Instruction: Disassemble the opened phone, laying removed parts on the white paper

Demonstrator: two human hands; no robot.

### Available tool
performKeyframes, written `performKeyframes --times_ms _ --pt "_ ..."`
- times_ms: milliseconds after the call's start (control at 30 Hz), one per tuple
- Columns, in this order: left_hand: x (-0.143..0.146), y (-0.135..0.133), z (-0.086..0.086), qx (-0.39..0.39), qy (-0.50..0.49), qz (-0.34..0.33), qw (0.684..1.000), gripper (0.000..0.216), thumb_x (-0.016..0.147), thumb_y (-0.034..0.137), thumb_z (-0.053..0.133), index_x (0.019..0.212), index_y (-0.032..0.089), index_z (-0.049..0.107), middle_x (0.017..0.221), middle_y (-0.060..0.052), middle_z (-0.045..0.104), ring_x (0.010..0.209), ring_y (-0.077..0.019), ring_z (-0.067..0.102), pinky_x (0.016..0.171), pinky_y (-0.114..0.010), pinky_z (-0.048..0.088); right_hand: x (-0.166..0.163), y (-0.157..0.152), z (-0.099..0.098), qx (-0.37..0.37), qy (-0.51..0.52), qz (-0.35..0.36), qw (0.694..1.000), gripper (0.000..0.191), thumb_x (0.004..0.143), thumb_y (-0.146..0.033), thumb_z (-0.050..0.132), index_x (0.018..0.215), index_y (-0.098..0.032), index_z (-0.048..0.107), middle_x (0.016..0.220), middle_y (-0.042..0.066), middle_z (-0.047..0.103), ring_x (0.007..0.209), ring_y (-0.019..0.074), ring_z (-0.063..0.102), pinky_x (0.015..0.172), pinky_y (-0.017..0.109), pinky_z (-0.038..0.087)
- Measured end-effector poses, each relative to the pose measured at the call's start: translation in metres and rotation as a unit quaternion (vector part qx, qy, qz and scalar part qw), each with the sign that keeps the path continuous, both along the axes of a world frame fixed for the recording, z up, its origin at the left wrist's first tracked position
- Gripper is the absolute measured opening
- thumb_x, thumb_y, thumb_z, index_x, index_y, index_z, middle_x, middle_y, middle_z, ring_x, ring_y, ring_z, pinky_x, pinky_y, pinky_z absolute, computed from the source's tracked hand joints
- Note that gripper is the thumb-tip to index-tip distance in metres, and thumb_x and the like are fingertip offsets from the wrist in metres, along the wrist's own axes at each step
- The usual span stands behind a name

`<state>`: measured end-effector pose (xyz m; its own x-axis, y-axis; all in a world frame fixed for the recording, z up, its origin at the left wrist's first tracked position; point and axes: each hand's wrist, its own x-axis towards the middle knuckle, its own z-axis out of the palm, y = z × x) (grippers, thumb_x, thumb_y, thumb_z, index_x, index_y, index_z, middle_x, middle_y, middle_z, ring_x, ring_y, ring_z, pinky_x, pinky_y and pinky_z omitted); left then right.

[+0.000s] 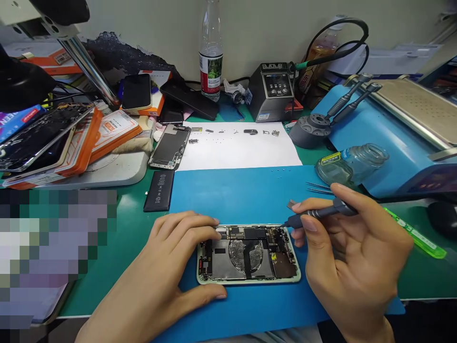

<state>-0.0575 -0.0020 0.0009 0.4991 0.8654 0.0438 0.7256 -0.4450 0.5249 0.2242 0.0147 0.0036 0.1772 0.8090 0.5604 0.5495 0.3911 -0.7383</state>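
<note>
An opened smartphone [228, 271], its inner parts bare, lies on a blue mat [228, 188]. My left hand [174, 262] grips its left end, fingers over the far edge and thumb along the near edge. In my right hand [353, 252] is a dark screwdriver [317, 213], held between thumb and fingers. Its tip meets the phone's far right corner, though the exact contact point is too small to make out. A flat grey piece [292, 205] sticks out by the right fingertips; its kind is unclear. Behind that hand lie thin tweezers [319, 188].
Small parts and screws lie on white paper [235, 155]. Left of it are a removed screen [170, 146] and a battery [159, 190]. A glass jar [352, 164] lies tipped at right, near a green utility knife [417, 236]. Behind stand a soldering station [273, 90] and a bottle [210, 71].
</note>
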Motion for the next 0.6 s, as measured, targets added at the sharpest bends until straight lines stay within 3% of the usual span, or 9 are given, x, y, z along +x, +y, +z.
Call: performKeyframes --times_ms 600 --pt "-0.0009 0.002 -0.0008 0.03 0.0 -0.004 1.0 0.05 0.101 0.064 0.076 0.143 0.042 0.059 0.152 0.002 0.067 0.14 -0.0305 0.057 0.11 -0.046 0.05 -0.0005 -0.0008 0.0002 -0.005 -0.008 0.007 1.0 0.05 0.097 -0.017 0.079 0.144 -0.027 0.066 0.112 0.008 0.08 0.075 0.0178 0.076 0.053 0.031 0.063"
